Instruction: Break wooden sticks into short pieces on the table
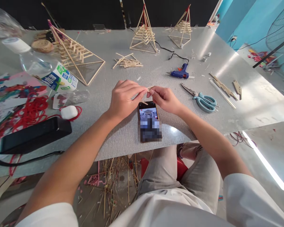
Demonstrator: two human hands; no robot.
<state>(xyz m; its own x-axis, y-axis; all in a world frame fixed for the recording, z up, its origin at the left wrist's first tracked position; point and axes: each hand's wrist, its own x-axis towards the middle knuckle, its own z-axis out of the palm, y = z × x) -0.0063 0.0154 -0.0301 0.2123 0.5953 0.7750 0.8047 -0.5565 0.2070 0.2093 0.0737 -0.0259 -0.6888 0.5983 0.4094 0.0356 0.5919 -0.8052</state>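
Observation:
Over the table, my left hand point(124, 100) and my right hand point(166, 100) meet, fingertips pinched together around thin wooden sticks point(150, 88). Only short bits of the sticks show; the fingers hide the rest, so how they join I cannot tell. Just below the hands lies a phone point(148, 115) with a lit screen showing a building, its lower part blurred. Another short stick end point(144, 103) shows by the phone's top edge. Beyond my hands is a loose pile of cut sticks point(129, 61).
Stick pyramids point(144, 34) stand at the back. Right of my hands lie a blue glue gun point(181, 72), scissors point(204, 101) and more sticks point(223, 85). On the left are a bottle point(54, 71), red cord point(34, 110) and a black case point(35, 134). Sticks litter the floor.

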